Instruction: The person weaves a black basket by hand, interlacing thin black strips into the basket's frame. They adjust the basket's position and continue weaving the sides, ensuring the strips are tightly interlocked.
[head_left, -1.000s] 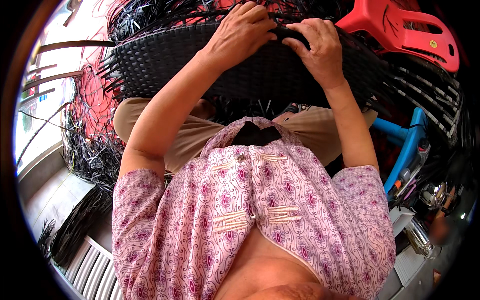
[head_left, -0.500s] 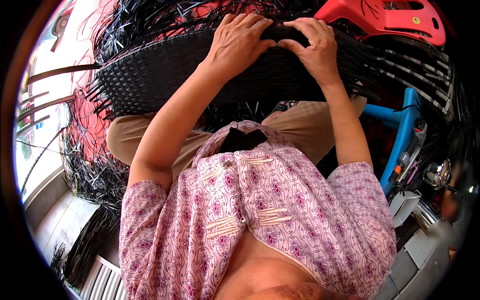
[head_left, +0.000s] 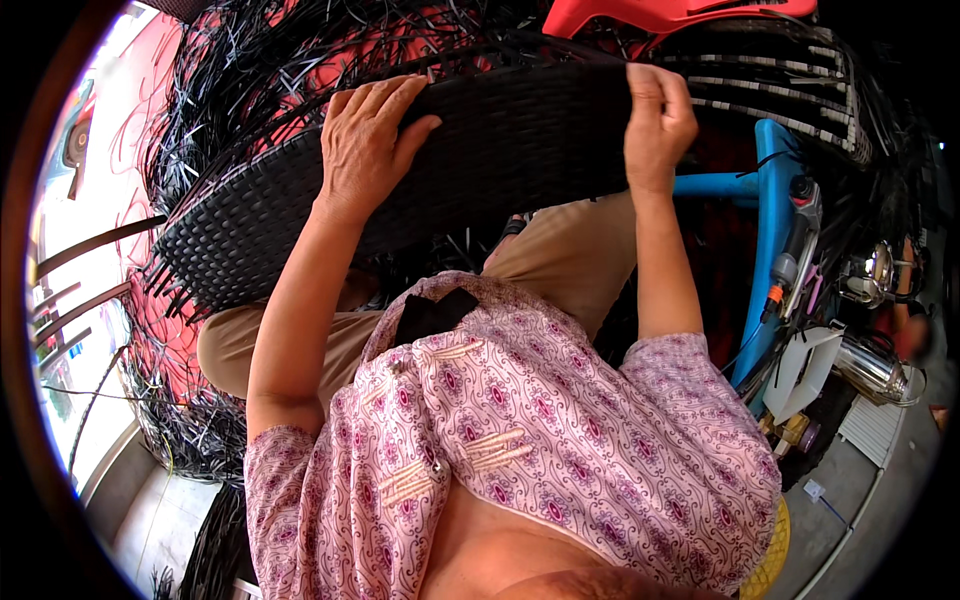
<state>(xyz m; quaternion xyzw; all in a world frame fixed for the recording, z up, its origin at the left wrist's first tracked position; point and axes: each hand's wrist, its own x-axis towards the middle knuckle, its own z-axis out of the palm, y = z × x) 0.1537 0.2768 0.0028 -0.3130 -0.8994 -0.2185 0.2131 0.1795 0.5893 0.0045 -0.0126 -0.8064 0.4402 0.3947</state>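
Step in hand, prob.: you're steadying the black woven panel by its top edge. It stands tilted in front of you, across your lower legs. Your L hand lies on the near face, fingers up at the top edge, thumb spread, so it's resting rather than clenched. Your R hand has its fingers folded in at the top edge near the R end, looks like a pinch on the panel; exact grip's a bit blurred

Next move, imo, calls for a sure hold w/ R while L slides or presses along the edge, keeping the weave flat

Edges: L end has loose strip ends poking out, close to the curved rods, so watch for snags. Behind the top edge there's a tangle of black strips, v. near. Bottom edge sits by your trousers; can't tell if it's touching. On the R, the blue frame w/ a hand tool beside it limits swing, & the red chair is up beyond the panel. Most room seems to be toward your chest
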